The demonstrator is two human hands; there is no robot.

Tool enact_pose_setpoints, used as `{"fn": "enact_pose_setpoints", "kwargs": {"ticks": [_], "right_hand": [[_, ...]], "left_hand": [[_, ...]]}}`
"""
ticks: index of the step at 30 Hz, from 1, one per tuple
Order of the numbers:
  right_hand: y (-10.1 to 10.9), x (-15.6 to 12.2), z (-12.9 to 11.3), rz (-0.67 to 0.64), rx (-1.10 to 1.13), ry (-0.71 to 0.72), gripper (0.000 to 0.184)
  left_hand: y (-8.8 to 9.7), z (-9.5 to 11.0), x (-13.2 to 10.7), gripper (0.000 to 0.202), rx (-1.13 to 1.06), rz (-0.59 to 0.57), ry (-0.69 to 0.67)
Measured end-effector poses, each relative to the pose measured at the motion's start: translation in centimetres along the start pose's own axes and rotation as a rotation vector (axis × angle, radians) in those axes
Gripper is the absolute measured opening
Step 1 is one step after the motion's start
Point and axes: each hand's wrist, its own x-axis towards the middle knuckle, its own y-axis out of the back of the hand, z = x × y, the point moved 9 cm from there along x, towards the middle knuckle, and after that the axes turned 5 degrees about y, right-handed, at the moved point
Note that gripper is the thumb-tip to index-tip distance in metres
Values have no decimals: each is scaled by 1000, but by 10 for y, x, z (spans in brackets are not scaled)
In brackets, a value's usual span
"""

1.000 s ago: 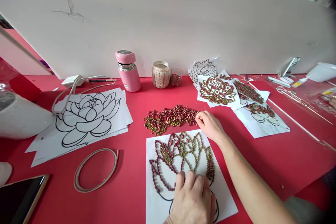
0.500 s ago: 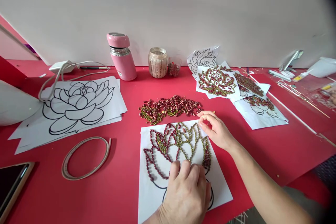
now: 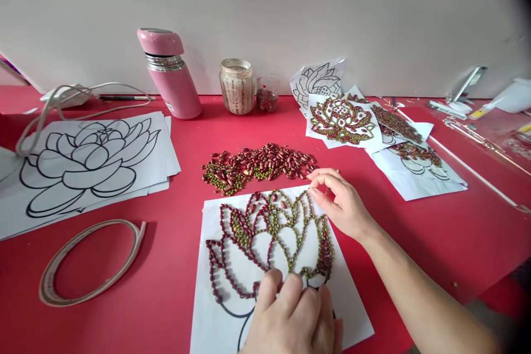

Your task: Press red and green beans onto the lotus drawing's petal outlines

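A white paper (image 3: 352, 310) printed with a lotus outline lies in front of me, its lines partly covered with red beans (image 3: 224, 265) and green mung beans (image 3: 305, 238). My left hand (image 3: 290, 315) is over the lower part of the drawing, fingers curled down; its fingertips are hidden behind the knuckles. At the paper's upper right edge, beside a petal tip, my right hand (image 3: 342, 204) has thumb and forefinger drawn together; anything between them is too small to make out. Just beyond the paper spreads a pile of loose red and green beans (image 3: 269, 160).
Blank lotus printouts (image 3: 95, 160) lie left, above a coiled strip (image 3: 45, 282). A pink flask (image 3: 174, 86), a jar (image 3: 237, 88) and a small cup of beans (image 3: 267, 97) stand along the wall. Bean-covered lotus sheets (image 3: 342, 121) overlap at the back right.
The view has shifted, so the table things appear moved and larger. My left hand sits slightly lower on the drawing, uncovering more beans. My right hand stays by the same petal tip.
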Motion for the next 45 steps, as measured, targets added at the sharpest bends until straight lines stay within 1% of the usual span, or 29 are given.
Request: {"fn": "enact_pose_setpoints", "kwargs": {"ticks": [2,4,6,8,12,19,24,28,32,36,39,45], "right_hand": [[0,0,1,5,7,-7,11],[-1,-1,3,0,14,-16,11],[-3,-1,4,-7,22,-25,10],[-4,-1,4,-13,27,-30,9],[-6,0,3,-25,25,-29,8],[-6,0,2,-25,39,-13,7],[-4,-1,13,9,84,-91,12],[-3,-2,19,30,117,-130,13],[-5,-2,11,-2,86,-76,10],[-9,-2,-2,-53,51,-11,6],[-10,-1,-9,-66,47,25,5],[-18,-3,-9,-112,41,46,5]], "left_hand": [[5,-2,2,17,7,72,47],[6,-2,4,21,11,79,49],[3,3,7,18,12,25,-34],[2,4,7,15,18,-12,-82],[2,-1,6,13,23,-8,-72],[0,-1,2,13,25,-11,-69],[2,0,4,15,21,1,-63],[5,-2,7,17,20,51,-30],[2,1,6,12,18,-4,-92],[4,0,4,10,17,-3,-82],[3,1,3,8,19,-7,-71],[0,0,0,6,11,1,-58]]}}
